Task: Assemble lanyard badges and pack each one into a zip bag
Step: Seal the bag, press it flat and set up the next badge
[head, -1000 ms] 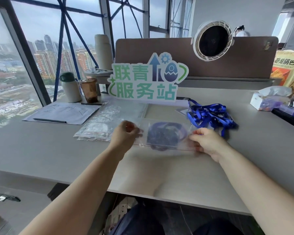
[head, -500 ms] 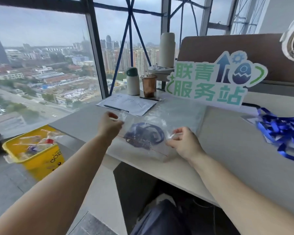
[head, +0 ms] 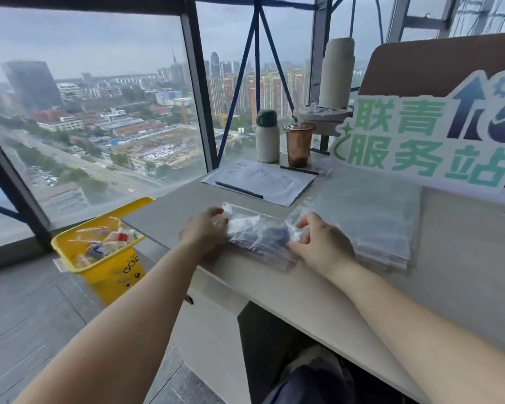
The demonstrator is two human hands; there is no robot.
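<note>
At table [head: 303, 290] left edge, left grip [head: 204, 232] and right grip [head: 321, 244] pinch zip bag [head: 260, 233] ends; best lay flat, release together.

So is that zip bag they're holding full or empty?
Full: a dark blue lanyard shows through the clear zip bag, held between the left hand and right hand.

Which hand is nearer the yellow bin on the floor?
Left. The left hand grips the packed zip bag's end on the yellow bin's side; the right hand holds the far end.
</note>
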